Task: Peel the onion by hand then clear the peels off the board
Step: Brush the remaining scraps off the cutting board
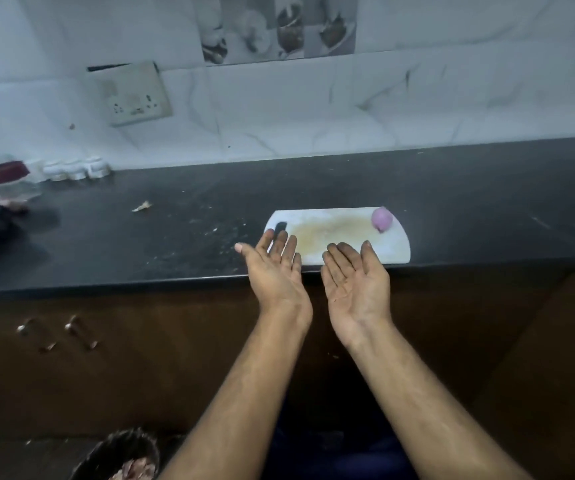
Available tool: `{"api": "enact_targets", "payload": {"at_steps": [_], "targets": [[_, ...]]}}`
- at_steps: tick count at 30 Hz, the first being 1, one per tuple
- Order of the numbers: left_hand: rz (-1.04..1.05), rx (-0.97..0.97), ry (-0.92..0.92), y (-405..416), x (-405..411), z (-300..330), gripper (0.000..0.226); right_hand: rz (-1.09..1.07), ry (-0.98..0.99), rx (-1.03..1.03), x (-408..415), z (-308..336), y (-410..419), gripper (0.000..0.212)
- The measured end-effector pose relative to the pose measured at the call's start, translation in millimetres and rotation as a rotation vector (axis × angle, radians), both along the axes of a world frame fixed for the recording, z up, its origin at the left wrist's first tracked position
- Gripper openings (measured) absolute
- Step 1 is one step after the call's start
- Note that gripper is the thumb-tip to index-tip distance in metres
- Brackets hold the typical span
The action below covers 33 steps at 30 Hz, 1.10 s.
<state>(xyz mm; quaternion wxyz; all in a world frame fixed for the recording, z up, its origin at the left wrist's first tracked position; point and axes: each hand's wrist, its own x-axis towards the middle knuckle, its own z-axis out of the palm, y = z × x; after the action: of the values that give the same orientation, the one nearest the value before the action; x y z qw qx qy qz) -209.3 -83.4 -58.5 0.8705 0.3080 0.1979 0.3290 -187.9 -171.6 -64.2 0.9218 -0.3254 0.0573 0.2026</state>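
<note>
I see the left hand (274, 268) and the right hand (355, 277) held palm up side by side over the near edge of the black stone counter (140, 244), fingers straight and relaxed, both holding nothing. Their fingertips reach over the near edge of the white plastic cutting board (397, 247), which lies on the counter and carries a yellowish stain across its middle. The peeled, round purple onion (381, 219) sits on the board at its 1 o'clock corner, well apart from both hands. I see no loose peels on the board itself. At 10 o'clock from the board, a small pale scrap of peel (143, 206) lies on the counter. Farther out at 9 o'clock, against the white marbled wall, stand a row of small white jars (76, 169) and a clear container with a dark red lid (10, 178). At 7 o'clock, down by the floor, I make out the rim of a dark round bin (119, 455) with pinkish scraps inside.
</note>
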Motion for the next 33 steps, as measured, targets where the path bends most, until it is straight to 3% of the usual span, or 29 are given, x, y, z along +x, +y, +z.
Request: {"api": "enact_targets", "payload": {"at_steps": [6,9,12,15,19,21,23,25,26,29,31,33], "targets": [[-0.019,0.067,0.052,9.0,39.1,1.3,0.070,-0.027,-0.086,-0.113,37.2,-2.6,-0.7,0.040],[-0.117,0.227,0.112,22.2,51.9,1.9,0.055,-0.098,-0.319,-0.474,64.8,1.2,0.0,0.024],[-0.225,0.475,0.185,42.5,67.8,4.0,0.037,-0.127,-0.631,-0.912,96.8,2.2,4.0,0.021],[-0.201,0.767,0.288,61.1,85.5,-4.2,0.032,-0.024,-0.885,-1.291,126.8,4.4,11.3,0.034],[-0.124,0.777,0.298,70.7,91.2,-29.3,0.052,0.375,-1.090,-1.584,136.8,-5.9,28.4,0.064],[-0.085,0.728,0.237,71.2,90.3,-36.6,0.064,0.506,-1.158,-1.587,126.7,-12.0,35.0,0.067],[-0.081,0.674,0.189,73.0,90.7,-39.3,0.075,0.571,-1.018,-1.224,114.3,-8.2,41.2,0.074],[-0.085,0.671,0.177,73.3,91.3,-41.5,0.090,0.429,-0.814,-0.871,112.6,-0.6,44.6,0.082],[-0.085,0.696,0.182,71.9,91.0,-41.9,0.097,0.284,-0.758,-0.847,117.4,4.6,43.5,0.079],[-0.086,0.839,0.217,65.2,91.5,-41.8,0.105,0.002,-0.773,-1.192,134.4,12.5,30.4,0.058],[-0.094,0.914,0.236,63.1,92.5,-42.1,0.104,0.069,-0.897,-1.460,140.4,-1.1,29.5,0.062],[-0.098,0.918,0.235,64.2,94.6,-42.2,0.108,0.285,-1.113,-1.661,134.4,-17.3,40.6,0.063]]}}
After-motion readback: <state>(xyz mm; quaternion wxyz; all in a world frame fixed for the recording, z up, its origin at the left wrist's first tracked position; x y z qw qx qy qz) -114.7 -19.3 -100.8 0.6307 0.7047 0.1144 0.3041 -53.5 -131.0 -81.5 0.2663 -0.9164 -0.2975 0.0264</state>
